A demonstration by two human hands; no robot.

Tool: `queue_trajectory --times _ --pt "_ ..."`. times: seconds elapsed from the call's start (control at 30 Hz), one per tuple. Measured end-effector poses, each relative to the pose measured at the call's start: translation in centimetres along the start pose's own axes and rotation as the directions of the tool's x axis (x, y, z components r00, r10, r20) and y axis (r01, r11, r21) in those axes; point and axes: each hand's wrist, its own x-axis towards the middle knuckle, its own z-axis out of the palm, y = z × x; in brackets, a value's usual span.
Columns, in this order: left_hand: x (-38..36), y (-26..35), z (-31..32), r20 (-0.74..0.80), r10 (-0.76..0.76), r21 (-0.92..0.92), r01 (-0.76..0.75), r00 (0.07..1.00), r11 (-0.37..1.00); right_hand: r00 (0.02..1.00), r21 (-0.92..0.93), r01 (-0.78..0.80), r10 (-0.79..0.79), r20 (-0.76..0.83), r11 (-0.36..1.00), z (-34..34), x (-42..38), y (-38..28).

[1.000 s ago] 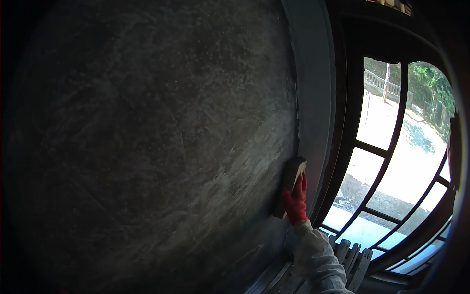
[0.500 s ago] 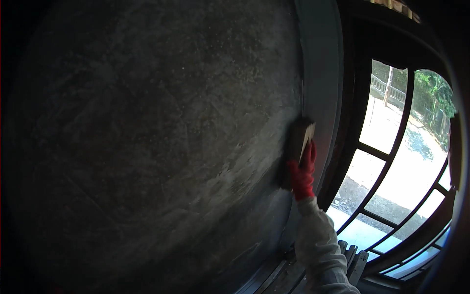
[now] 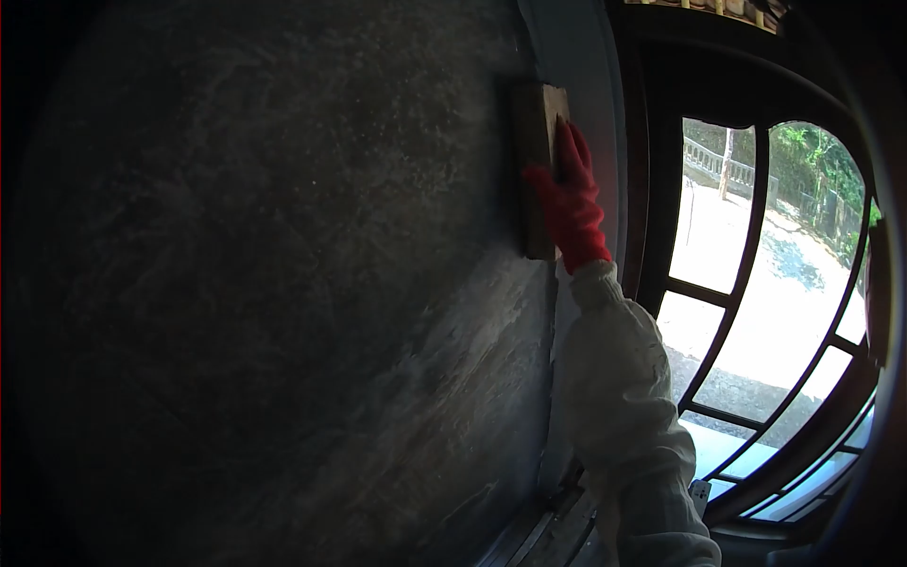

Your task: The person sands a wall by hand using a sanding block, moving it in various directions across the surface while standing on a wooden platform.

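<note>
Head view, red-gloved right hand (image 3: 573,203) gripping block (image 3: 540,118), against dark wall (image 3: 312,274)

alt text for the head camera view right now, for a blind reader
A red-gloved right hand holds a long block against a dark, mottled wall, near its edge. To the right, dark-framed panes show bright ground and greenery outside.

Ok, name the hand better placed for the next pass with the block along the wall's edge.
Right, I'd judge: the gloved right hand holds the block at the edge of the wall, while the left hand is out of view.
</note>
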Motion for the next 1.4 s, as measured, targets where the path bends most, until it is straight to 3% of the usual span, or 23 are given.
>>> queue_trajectory --times 0.1,0.13,0.17,0.23,0.3,0.33,0.43,0.53,0.6,0.67,0.8,0.87,0.93,1.0,1.03,1.13,1.2,1.27,1.33,1.4 --pt "-0.1 -0.3 0.2 -0.016 0.006 -0.085 -0.008 1.0 0.996 1.0 -0.044 -0.008 0.009 0.01 0.999 -0.6 -4.5 2.4" --pt "-0.3 -0.7 0.5 -0.006 -0.006 -0.118 0.005 1.0 0.993 1.0 -0.094 0.012 -0.011 0.01 0.995 -1.3 -8.2 4.3" --pt "-0.6 -0.8 0.7 0.004 -0.023 -0.148 0.023 1.0 0.989 0.993 -0.092 -0.098 0.103 0.051 0.991 -2.3 -13.1 6.4" --pt "-0.3 -0.2 0.2 0.025 -0.068 -0.128 0.07 0.997 0.989 0.986 -0.264 -0.122 0.147 0.076 0.957 -4.5 -25.4 10.3" --pt "-0.1 0.2 -0.1 0.039 -0.108 -0.107 0.112 0.993 0.988 0.967 -0.274 -0.163 0.208 0.145 0.948 -7.1 -34.7 9.9" --pt "0.0 0.3 -0.1 0.0 -0.062 -0.105 0.062 0.998 0.993 0.95 -0.243 -0.211 0.257 0.176 0.947 -7.2 -35.6 8.5" --pt "0.2 -0.1 0.0 -0.048 0.005 -0.071 -0.009 0.999 0.997 0.98 -0.248 -0.134 0.165 0.112 0.959 -5.4 -31.9 8.5" --pt "0.7 0.5 -0.3 -0.028 0.002 -0.068 -0.004 1.0 0.998 0.991 -0.159 0.1 -0.084 0.103 0.982 -3.8 -17.8 7.0" --pt "0.4 0.5 -0.7 0.005 0.009 -0.054 -0.009 1.0 0.998 0.997 0.03 0.069 -0.07 0.026 0.997 -1.7 -7.9 6.0" --pt "-0.1 -0.2 0.2 0.026 -0.011 -0.071 0.013 1.0 0.997 0.995 0.071 -0.085 0.081 0.058 0.994 -1.4 -0.9 2.2" --pt "-1.0 -1.0 1.0 0.088 -0.064 -0.055 0.069 0.994 0.996 0.998 0.035 -0.048 0.047 0.031 0.998 -1.2 -3.5 3.5" --pt "-0.3 -0.2 0.6 -0.042 0.028 -0.08 -0.032 0.999 0.996 0.999 0.004 -0.006 0.006 0.046 1.0 -2.5 -12.1 4.9" --pt "-0.3 -0.2 1.0 -0.032 -0.007 -0.111 0.003 0.999 0.994 0.994 -0.193 0.02 0.001 0.107 0.981 -4.5 -24.3 7.6" --pt "-0.1 0.0 0.6 -0.019 -0.033 -0.133 0.03 0.999 0.991 0.969 -0.197 -0.145 0.18 0.17 0.97 -7.0 -35.2 6.9" --pt "0.2 0.5 0.2 -0.029 -0.017 -0.161 0.012 0.999 0.987 0.941 -0.202 -0.238 0.277 0.192 0.95 -7.1 -37.0 5.6" --pt "0.4 -0.2 0.0 -0.07 0.042 -0.16 -0.053 0.997 0.986 0.967 -0.096 -0.21 0.222 0.126 0.973 -5.1 -33.0 4.1" --pt "-0.7 -1.4 2.2 -0.096 0.076 -0.157 -0.09 0.993 0.983 0.991 -0.123 0.084 -0.07 0.116 0.989 -3.6 -23.2 1.8" --pt "-2.8 -4.0 5.2 -0.125 -0.008 -0.118 -0.007 0.992 0.993 0.975 -0.021 0.204 -0.201 0.097 0.979 -1.6 -12.8 -1.3" --pt "-2.9 -3.9 4.8 -0.126 0.031 -0.135 -0.048 0.992 0.99 0.976 0.112 0.213 -0.217 0.018 0.971 0.3 -5.4 -3.5" --pt "-2.1 -3.3 4.0 -0.135 0.055 -0.145 -0.075 0.989 0.987 0.977 0.154 0.21 -0.211 -0.009 0.966 1.2 -4.4 -4.1"
